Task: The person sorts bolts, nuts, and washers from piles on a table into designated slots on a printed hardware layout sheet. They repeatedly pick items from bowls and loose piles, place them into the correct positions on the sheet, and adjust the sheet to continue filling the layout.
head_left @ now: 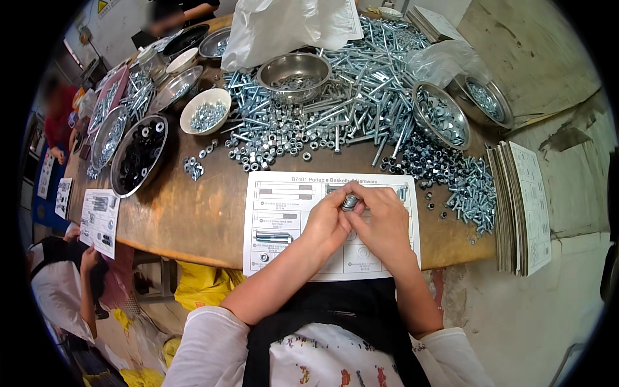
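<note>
Left hand: the left hand (327, 222) is curling its fingers around a small stack of metal washers (350, 202), pinching it from the left side, fingers narrow and closed on it.
Right hand: the right hand (382, 219) is closing on the same stack from the right, thumb and fingertips meeting the left hand's, so both are sharing the grip.
Washers: they are sitting between the two sets of fingertips, just above the knuckles and lifted off the sheet; held edge-on between both hands, probably so the stack is staying aligned and countable.
Sheet: a printed parts sheet (284, 219) is lying flat directly under both hands, near the table (193, 219) edge; its boxes are showing pictures of hardware, and a bolt (273, 237) is already lying in a box just left of the left wrist, likely so each kind is landing on its own picture.
Loose stock: a heap of nuts (271, 138) and long bolts (367, 97) is spreading beyond the fingertips, within arm's reach.
Bowls: a steel bowl (294, 74) is standing further ahead, another steel dish (441, 115) ahead and to the right, a white bowl (206, 111) ahead and to the left.
Right of the hand: a stack of sheets (525, 206) is waiting well apart.
Others: another person (61, 290) is working far to the left.
</note>
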Tool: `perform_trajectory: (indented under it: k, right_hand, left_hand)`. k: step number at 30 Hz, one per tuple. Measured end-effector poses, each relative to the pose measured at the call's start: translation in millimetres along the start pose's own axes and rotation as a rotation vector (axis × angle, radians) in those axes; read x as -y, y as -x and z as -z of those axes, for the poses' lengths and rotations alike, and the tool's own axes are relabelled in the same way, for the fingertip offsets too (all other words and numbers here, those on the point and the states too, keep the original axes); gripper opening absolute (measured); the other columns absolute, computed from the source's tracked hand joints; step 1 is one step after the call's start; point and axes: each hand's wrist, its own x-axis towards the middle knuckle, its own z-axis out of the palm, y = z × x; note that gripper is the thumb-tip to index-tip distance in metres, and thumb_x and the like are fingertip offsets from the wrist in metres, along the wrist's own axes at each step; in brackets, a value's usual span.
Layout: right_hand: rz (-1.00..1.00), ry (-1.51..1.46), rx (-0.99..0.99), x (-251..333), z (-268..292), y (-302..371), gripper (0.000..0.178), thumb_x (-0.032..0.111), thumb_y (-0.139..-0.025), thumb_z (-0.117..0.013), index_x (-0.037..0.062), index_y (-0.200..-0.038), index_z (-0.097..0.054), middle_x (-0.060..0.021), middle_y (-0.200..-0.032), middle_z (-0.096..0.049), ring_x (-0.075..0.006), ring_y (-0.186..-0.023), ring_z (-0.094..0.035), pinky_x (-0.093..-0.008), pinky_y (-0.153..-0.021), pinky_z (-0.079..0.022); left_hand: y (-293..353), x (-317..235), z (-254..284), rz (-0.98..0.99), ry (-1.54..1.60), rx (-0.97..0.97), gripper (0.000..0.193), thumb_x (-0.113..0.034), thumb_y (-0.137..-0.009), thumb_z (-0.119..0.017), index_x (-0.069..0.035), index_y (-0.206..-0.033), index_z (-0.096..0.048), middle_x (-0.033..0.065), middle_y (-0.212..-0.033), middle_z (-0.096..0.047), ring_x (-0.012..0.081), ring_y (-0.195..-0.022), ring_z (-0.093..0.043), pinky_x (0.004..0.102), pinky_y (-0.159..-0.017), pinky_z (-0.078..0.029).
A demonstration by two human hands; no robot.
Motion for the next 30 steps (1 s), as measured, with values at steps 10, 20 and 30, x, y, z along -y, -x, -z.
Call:
perform_trajectory:
  k: [10, 20, 30]
  right_hand:
    - [0.166, 0.017, -0.143, -15, -4, 11, 0.045, 0.008, -0.074, -0.076, 0.0073, -0.118, -0.067, -0.0084, -0.095, -0.069, -0.0256, -0.093, -0.065, -0.0366, -0.093, -0.05]
    - [-0.222, -0.786, 0.401, -29, 30, 9, 0.059, 0.0, -0.08, -0.07, 0.0037, -0.136, -0.052, -0.009, -0.11, -0.069, -0.0141, -0.103, -0.062, -0.0293, -0.091, -0.049]
    - [-0.338, -1.035, 0.427, -36, 36, 22, 0.058, -0.002, -0.077, -0.073, 0.0034, -0.131, -0.052, -0.0019, -0.1, -0.065, -0.0112, -0.098, -0.061, -0.0278, -0.092, -0.048]
  left_hand:
    - [26, -3, -4, 0.002, -0.243, 0.214, 0.036, -0.019, -0.104, -0.049, 0.003, -0.132, -0.053, 0.0103, -0.117, -0.061, 0.0209, -0.11, -0.06, 0.035, -0.1, -0.05]
    - [40, -24, -1, 0.145, -0.528, 0.376, 0.053, -0.029, -0.1, -0.06, -0.002, -0.143, -0.045, 0.0059, -0.128, -0.061, 0.0141, -0.116, -0.061, 0.0303, -0.1, -0.051]
    - [57, -19, 0, 0.211, -0.632, 0.406, 0.06, -0.033, -0.102, -0.056, -0.004, -0.15, -0.036, 0.0085, -0.131, -0.06, 0.0172, -0.119, -0.06, 0.0313, -0.096, -0.052]
